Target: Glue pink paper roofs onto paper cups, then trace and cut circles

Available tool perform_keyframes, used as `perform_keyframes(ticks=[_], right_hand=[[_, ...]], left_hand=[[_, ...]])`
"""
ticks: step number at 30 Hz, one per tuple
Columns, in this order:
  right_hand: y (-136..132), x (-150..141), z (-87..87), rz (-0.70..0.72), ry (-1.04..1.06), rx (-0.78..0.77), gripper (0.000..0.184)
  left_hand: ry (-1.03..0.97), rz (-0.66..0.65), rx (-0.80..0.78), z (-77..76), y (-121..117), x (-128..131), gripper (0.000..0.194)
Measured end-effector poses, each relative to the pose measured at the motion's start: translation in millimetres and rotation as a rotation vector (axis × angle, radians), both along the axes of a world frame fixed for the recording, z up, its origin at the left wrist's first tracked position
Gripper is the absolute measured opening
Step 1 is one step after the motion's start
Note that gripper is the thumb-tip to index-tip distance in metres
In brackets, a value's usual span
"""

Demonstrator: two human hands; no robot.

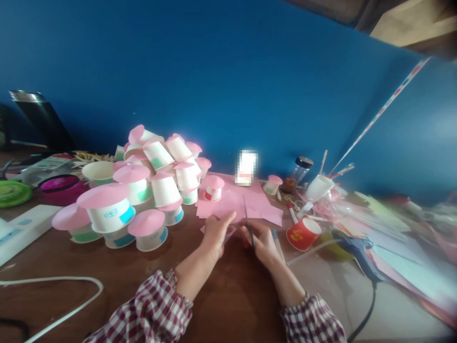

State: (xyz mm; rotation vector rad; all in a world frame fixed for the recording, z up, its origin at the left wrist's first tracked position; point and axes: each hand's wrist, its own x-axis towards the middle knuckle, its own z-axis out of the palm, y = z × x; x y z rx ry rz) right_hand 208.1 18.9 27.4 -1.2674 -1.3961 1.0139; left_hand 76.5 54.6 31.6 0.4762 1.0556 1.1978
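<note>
My left hand [214,232] is closed on a piece of pink paper [230,234], its thumb stretched along the top. The paper's outline blends with the pink sheets [262,196] lying behind it. In my right hand [263,244] is a pair of scissors [245,209], blades pointing up and away, beside the paper. Whether the blades touch the paper I cannot tell. Just beyond my hands, a small paper cup [213,191] with a pink cone top stands on the pink sheets.
Left of my hands, a heap of pink-topped paper cups [164,190] rises. At right are a red cup [303,233], a glue gun [367,259] with its cable, a jar [299,174] and a white cup of sticks [319,187]. A white cable [71,278] curves at left.
</note>
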Motion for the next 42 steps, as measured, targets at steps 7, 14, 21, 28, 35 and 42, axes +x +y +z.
perform_keyframes(ticks=[7, 14, 21, 28, 35, 42], right_hand=[[0.0, -1.0, 0.5, 0.002, 0.001, -0.014, 0.04], [-0.9, -2.5, 2.7, 0.023, -0.012, -0.001, 0.039], [0.2, -0.2, 0.1, 0.037, -0.009, 0.011, 0.04], [1.0, 2.0, -4.3, 0.039, 0.009, 0.016, 0.034], [1.1, 2.1, -5.0, 0.041, 0.013, -0.005, 0.032], [0.2, 1.7, -3.8, 0.041, -0.003, 0.004, 0.03]], left_hand=[[-0.006, -0.001, 0.004, -5.3, 3.2, 0.2, 0.045], [-0.011, -0.004, 0.008, -6.3, 4.5, -0.7, 0.043], [0.024, -0.017, 0.007, -0.6, 1.9, -1.2, 0.037], [0.034, -0.033, 0.006, 4.2, 0.1, -0.8, 0.033], [0.02, -0.017, 0.016, 1.9, 0.4, -2.2, 0.037], [0.024, -0.004, 0.014, 3.1, 0.3, -1.8, 0.037]])
